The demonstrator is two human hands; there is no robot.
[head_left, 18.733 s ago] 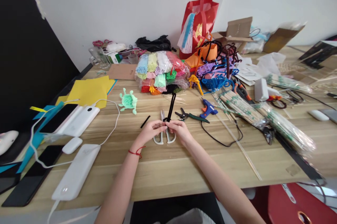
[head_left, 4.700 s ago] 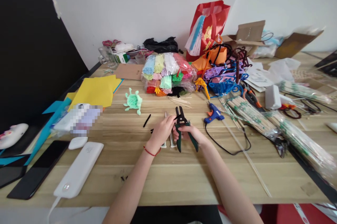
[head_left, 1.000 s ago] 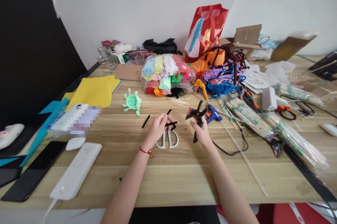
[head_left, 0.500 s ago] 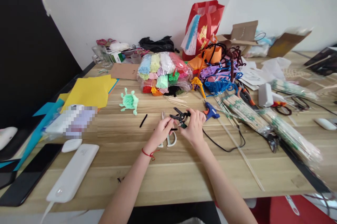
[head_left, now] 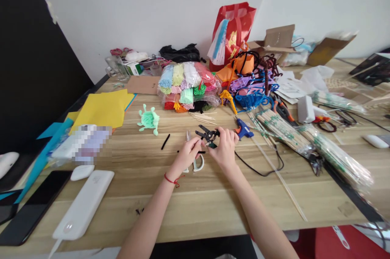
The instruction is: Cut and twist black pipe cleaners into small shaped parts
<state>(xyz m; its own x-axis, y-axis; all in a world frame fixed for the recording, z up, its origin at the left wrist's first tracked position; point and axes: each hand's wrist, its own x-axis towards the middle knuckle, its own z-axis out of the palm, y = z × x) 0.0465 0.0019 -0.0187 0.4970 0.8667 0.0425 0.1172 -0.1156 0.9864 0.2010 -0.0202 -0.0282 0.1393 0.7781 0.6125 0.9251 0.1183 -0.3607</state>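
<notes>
My right hand [head_left: 224, 146] is closed round the handles of black pliers [head_left: 209, 133], whose jaws point left and look parted. The fingertips of my left hand [head_left: 189, 153] are pinched together beside the jaws; what they hold is too small to make out. Beneath my hands lie white-handled scissors [head_left: 198, 163], partly covered, with a thin black piece crossing them. A short black stick [head_left: 165, 141] rests on the table to the left. Farther left sits a mint-green fuzzy figure [head_left: 149, 119]. Thin wooden sticks [head_left: 202, 118] lie behind the pliers.
Bags of coloured pipe cleaners [head_left: 189, 86] stand behind. To the right are a blue glue gun [head_left: 244, 128] with a black cable, bagged sticks [head_left: 283, 131] and orange-handled pliers [head_left: 284, 112]. A white power bank [head_left: 83, 206], a phone [head_left: 35, 206] and yellow sheets [head_left: 100, 108] are at the left.
The view has shifted slightly. Both hands stay in nearly the same place, and the pliers' jaws are turned a little.
</notes>
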